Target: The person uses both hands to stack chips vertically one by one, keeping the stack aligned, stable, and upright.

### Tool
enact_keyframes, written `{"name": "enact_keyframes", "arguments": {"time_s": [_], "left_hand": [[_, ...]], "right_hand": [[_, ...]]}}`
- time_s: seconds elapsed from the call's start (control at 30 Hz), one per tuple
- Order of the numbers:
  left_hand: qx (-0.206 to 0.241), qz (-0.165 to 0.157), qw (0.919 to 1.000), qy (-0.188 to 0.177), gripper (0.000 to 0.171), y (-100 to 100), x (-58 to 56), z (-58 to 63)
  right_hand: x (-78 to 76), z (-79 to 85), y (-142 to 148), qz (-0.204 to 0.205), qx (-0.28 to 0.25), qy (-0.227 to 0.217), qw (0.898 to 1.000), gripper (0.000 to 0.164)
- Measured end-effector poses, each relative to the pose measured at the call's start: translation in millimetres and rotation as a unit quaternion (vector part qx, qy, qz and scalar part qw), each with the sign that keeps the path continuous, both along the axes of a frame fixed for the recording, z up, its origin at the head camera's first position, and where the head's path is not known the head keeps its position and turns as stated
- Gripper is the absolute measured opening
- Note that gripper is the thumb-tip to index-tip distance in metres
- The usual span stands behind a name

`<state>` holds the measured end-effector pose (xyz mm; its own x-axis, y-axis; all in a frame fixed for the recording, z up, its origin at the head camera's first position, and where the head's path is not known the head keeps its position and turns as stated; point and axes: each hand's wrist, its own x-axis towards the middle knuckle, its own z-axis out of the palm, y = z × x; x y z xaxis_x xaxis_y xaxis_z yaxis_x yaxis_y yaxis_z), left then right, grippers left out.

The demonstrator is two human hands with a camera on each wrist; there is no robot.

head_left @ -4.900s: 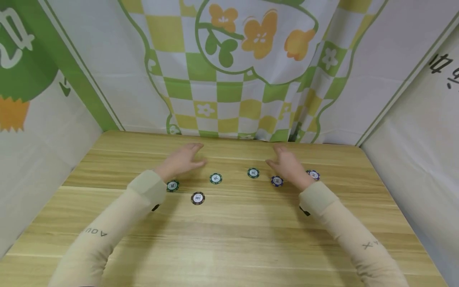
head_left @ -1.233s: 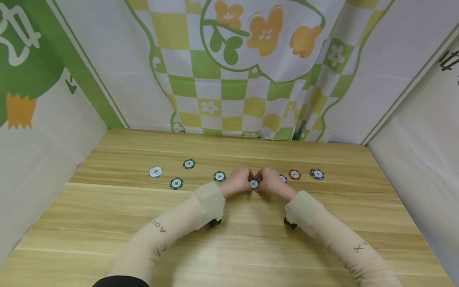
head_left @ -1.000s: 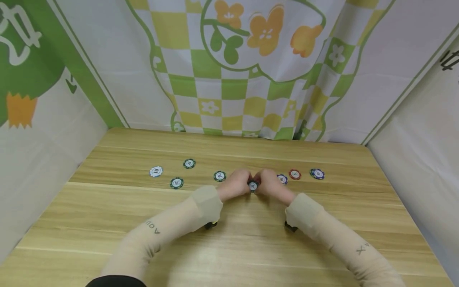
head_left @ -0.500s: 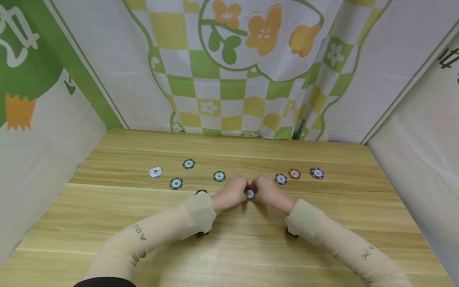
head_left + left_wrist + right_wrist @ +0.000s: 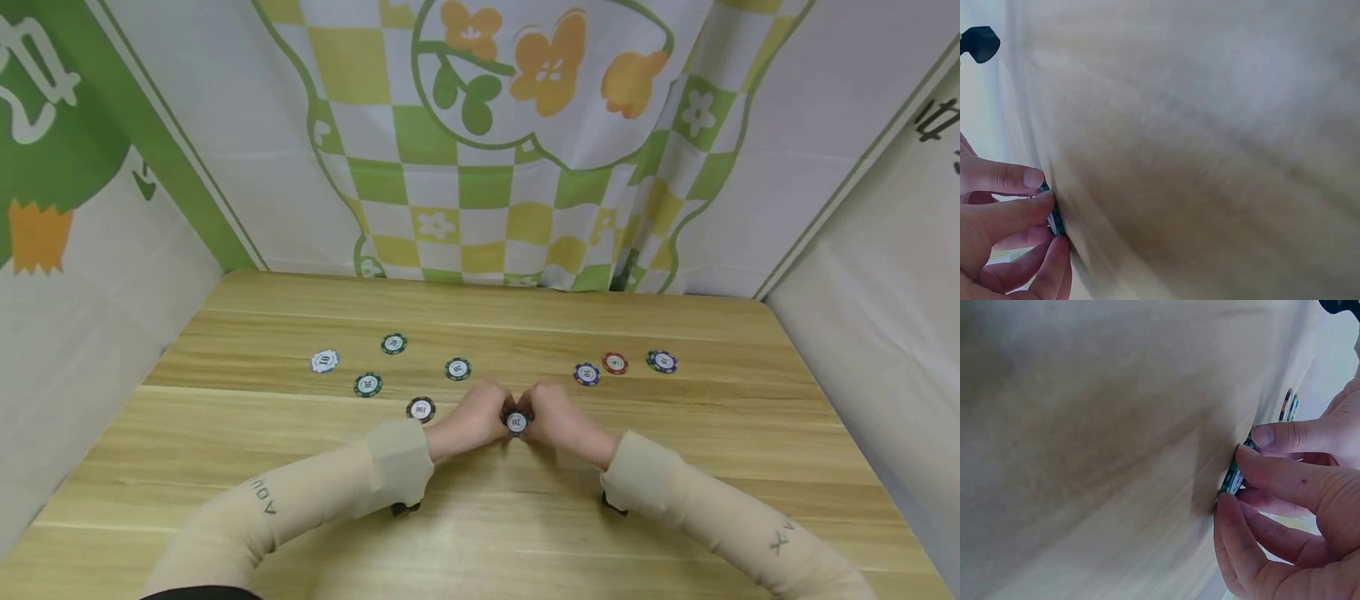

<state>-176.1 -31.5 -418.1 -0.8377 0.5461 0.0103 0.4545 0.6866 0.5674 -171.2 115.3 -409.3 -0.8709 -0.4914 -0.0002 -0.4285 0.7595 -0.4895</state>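
Note:
A dark green poker chip (image 5: 517, 422) marked 20 sits between both hands at the middle of the table. My left hand (image 5: 482, 417) pinches it from the left and my right hand (image 5: 557, 419) from the right, fingertips and thumbs at its edge. Seen from the left wrist, the green chip (image 5: 1055, 220) is tilted low over the table, partly covered by fingers. From the right wrist, its patterned green edge (image 5: 1233, 478) shows between thumb and fingers. A brown-edged chip marked 100 (image 5: 421, 409) lies just left of the left wrist.
Left of the hands lie a white chip (image 5: 325, 360) and green chips, among them one near the left hand (image 5: 457, 368). Blue chips (image 5: 587, 374) and a red chip (image 5: 616, 362) lie to the right. A curtain (image 5: 480, 208) hangs behind the wooden table (image 5: 487, 542).
Both hands, apart and relaxed at first, came together on the green chip and drew it toward the body. The 100 chip, covered by the left arm a second ago, shows again.

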Motion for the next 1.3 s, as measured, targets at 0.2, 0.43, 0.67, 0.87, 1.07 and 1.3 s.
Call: {"name": "enact_keyframes", "arguments": {"time_s": [0.2, 0.43, 0.67, 0.87, 1.07, 1.3], "left_hand": [[0.013, -0.006, 0.9998, -0.012, 0.019, -2, 7.2, -1.6], [0.009, 0.0, 0.9996, -0.029, 0.021, -4, 13.3, -2.4], [0.025, 0.003, 0.9985, -0.049, 0.023, -10, 20.9, -3.8], [0.037, -0.006, 0.998, -0.051, 0.023, -15, 24.7, -3.6], [0.038, -0.004, 0.9976, -0.058, 0.024, -16, 28.4, -3.8], [0.042, -0.011, 0.9975, -0.056, 0.023, -18, 33.3, -3.7]], "right_hand": [[7.4, 1.8, -1, -0.013, 0.012, -0.019, 1.0, 0.021], [15.0, -0.8, 0, 0.0, 0.0, -0.026, 1.0, 0.021], [24.3, -1.0, -2, -0.004, 0.005, -0.03, 1.0, 0.024], [30.2, 0.6, -4, -0.001, 0.005, -0.033, 0.999, 0.026], [33.7, 0.1, -5, 0.004, 0.001, -0.025, 1.0, 0.026], [37.9, -2.0, -4, 0.009, -0.004, -0.028, 1.0, 0.026]]}}
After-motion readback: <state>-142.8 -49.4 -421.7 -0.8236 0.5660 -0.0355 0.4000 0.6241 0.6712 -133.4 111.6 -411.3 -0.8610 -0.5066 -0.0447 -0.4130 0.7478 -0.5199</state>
